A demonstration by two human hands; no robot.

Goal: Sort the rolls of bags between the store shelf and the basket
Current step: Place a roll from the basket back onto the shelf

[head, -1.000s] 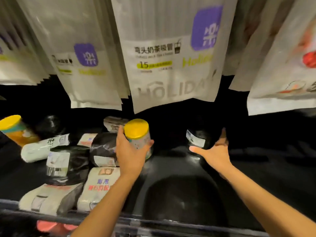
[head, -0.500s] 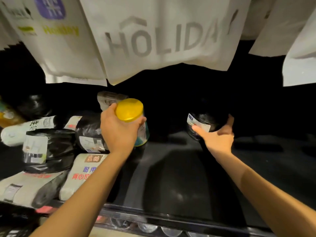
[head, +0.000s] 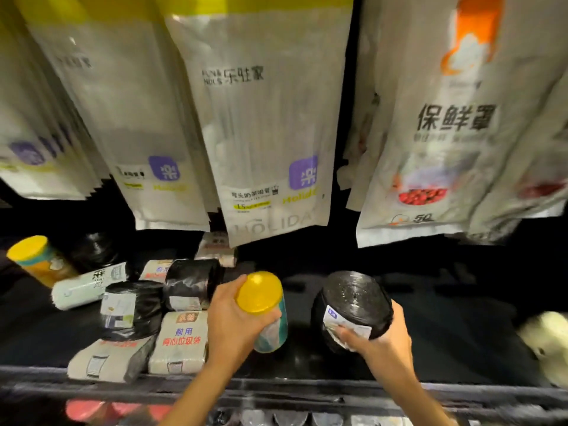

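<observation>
My left hand [head: 235,321] grips a yellow-lidded canister [head: 264,309] at the middle of the dark store shelf [head: 445,348]. My right hand [head: 378,336] grips a black roll of bags [head: 350,305] with a white label, lifted toward the shelf's front. To the left lie more rolls: black rolls [head: 190,284], another black roll [head: 132,309], white packs with red print [head: 179,339] and a pale green roll [head: 89,284]. No basket shows in the view.
White hanging packets [head: 264,133] drape over the back of the shelf. A second yellow-lidded canister [head: 40,262] stands at the far left. A pale object [head: 547,342] lies at the right edge. The shelf's front rail [head: 307,392] runs below my arms.
My right hand has pulled the black roll from the back of the shelf toward the front. My left hand with the canister has come forward a little. The view has tilted up.
</observation>
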